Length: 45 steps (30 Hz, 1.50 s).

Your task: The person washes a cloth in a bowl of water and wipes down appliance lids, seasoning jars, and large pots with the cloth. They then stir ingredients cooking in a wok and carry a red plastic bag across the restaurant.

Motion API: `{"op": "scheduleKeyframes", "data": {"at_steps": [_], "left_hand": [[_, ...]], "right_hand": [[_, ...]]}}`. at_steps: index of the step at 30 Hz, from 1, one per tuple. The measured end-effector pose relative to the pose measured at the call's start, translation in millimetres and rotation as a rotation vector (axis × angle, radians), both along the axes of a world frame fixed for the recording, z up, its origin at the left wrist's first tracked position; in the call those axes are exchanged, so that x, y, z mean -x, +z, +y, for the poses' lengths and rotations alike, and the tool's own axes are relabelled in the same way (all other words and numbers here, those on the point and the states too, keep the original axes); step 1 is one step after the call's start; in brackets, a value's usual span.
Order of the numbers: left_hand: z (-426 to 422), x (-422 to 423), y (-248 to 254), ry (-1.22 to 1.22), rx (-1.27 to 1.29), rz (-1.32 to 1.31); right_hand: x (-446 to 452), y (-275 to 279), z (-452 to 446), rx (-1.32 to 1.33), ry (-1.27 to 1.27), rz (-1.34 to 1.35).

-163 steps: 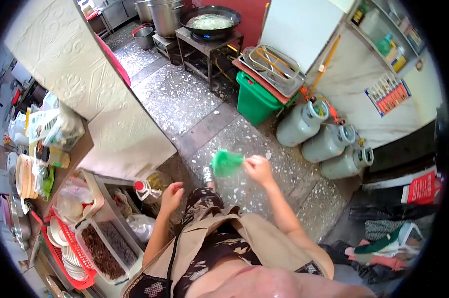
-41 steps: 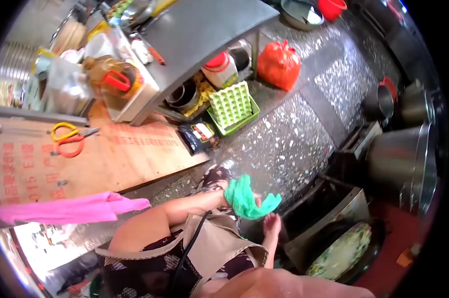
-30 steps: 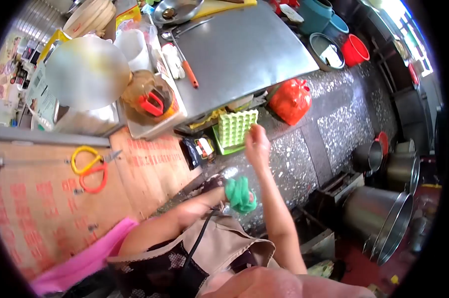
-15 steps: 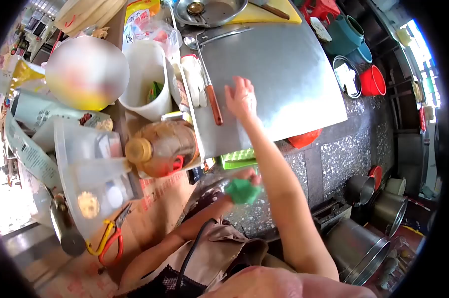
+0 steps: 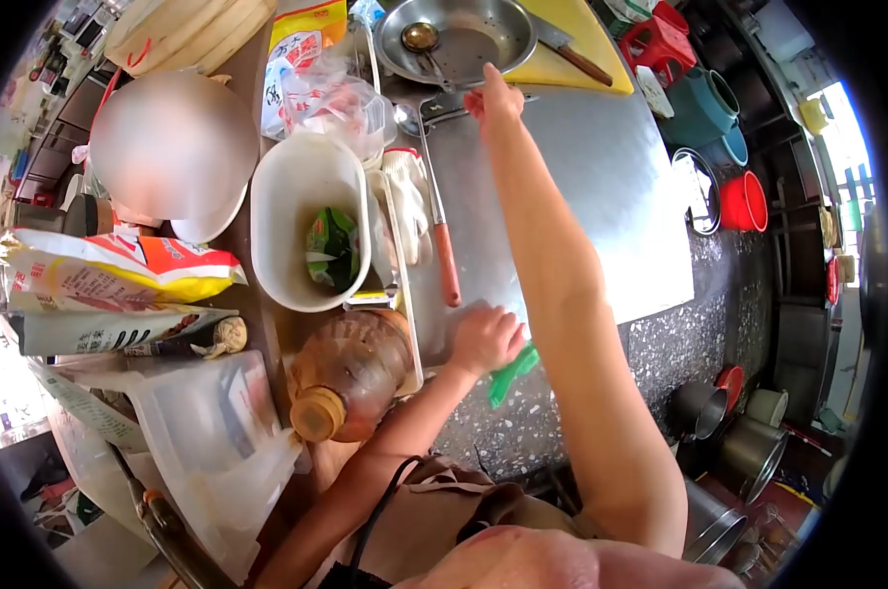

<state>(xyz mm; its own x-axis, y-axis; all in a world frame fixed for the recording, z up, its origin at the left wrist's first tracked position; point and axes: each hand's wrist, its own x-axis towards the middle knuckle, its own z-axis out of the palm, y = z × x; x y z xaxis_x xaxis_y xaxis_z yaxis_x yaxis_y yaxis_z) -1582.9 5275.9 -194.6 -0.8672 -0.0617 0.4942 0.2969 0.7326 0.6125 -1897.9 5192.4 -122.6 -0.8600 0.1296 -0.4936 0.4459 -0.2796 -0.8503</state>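
Note:
My right hand (image 5: 498, 101) is at the near rim of the metal pan (image 5: 498, 49). Its thumb lies over the rim and the other fingers curl at the outside edge. A small ladle (image 5: 420, 39) rests in the pan, and a metal spoon (image 5: 408, 121) lies just in front, its handle passing by my hand. My left hand (image 5: 487, 339) is low at the table's near edge, fingers bent. Bright green material (image 5: 512, 373) shows right under those fingers; whether they grip it is hidden. A wooden-handled utensil (image 5: 446, 265) lies above my left hand.
Left of the steel tabletop (image 5: 630, 236) stand a white bin (image 5: 311, 157) with a green packet inside, a brown jar (image 5: 355, 363) and white gloves (image 5: 407, 201). A knife (image 5: 586, 61) lies on the yellow board (image 5: 616, 74). Pots (image 5: 753, 466) stand on the floor at right.
My right hand has moved forward across the tabletop to the pan's rim, its spread fingers now curled. My left hand has come up to the table edge. The view has shifted.

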Motion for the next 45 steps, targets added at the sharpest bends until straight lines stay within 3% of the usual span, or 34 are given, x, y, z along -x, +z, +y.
{"op": "scheduleKeyframes", "data": {"at_steps": [8,13,16,18,19,20,21,23,25,26,28,30,32,34,36,38,40,42,45], "left_hand": [[-0.3,-0.6,6.8,-0.004,-0.011,-0.039],[3.5,0.0,-0.7,-0.045,0.015,-0.039],[4.7,-0.1,4.7,-0.012,-0.042,-0.111],[9.7,7.2,5.7,0.011,-0.275,-0.204],[14.8,14.7,-27.7,-0.074,-0.726,-0.403],[23.7,13.6,-11.7,-0.131,-0.72,-0.44],[34.8,9.9,22.8,-0.222,-1.049,-0.631],[57.7,-5.7,64.8,-0.446,-1.38,-0.983],[87.0,-26.0,74.8,-0.634,-1.307,-1.231],[104.8,-38.1,95.2,-0.66,-1.128,-1.267],[137.4,-68.1,80.8,-0.679,-0.843,-1.213],[169.7,-103.7,72.2,-0.687,-0.802,-1.265],[200.9,-145.3,78.8,-0.696,-0.67,-1.274],[227.8,-190.0,76.9,-0.743,-0.51,-1.356],[250.0,-235.3,79.2,-0.878,-0.493,-1.438],[267.6,-280.8,87.0,-0.91,-0.415,-1.387],[283.0,-328.4,98.8,-1.014,-0.335,-1.403],[293.0,-372.4,113.2,-1.069,-0.257,-1.514],[310.0,-424.7,107.7,-1.101,-0.139,-1.513]], "right_hand": [[25.8,-12.1,17.5,-0.091,-0.069,0.068],[-36.1,45.8,117.9,0.063,-0.041,0.141],[-92.2,70.9,200.7,-0.18,0.016,0.17],[-136.3,79.2,256.0,-0.243,0.001,0.151],[-161.8,80.3,284.2,-0.297,0.022,0.128],[-191.4,77.9,312.5,-0.281,0.015,0.118],[-223.4,77.4,338.5,-0.272,-0.04,0.091],[-299.1,88.6,378.4,-0.216,-0.149,0.091],[-376.2,87.6,415.7,-0.277,-0.223,0.026],[-416.5,87.8,427.2,-0.28,-0.285,0.028],[-495.4,90.8,446.0,-0.362,-0.391,-0.006],[-576.4,79.7,452.3,-0.355,-0.501,-0.098],[-640.8,99.5,436.1,-0.245,-0.525,-0.417],[-704.2,106.5,417.9,0.277,-0.618,-0.348],[-760.8,109.1,403.4,0.394,-0.637,-0.348],[-805.9,117.6,394.1,0.423,-0.61,-0.278],[-847.3,124.1,395.3,0.498,-0.739,-0.157],[-881.0,115.6,400.2,0.422,-1.027,-0.061],[-945.1,130.6,399.8,0.295,-1.107,0.034]]}}
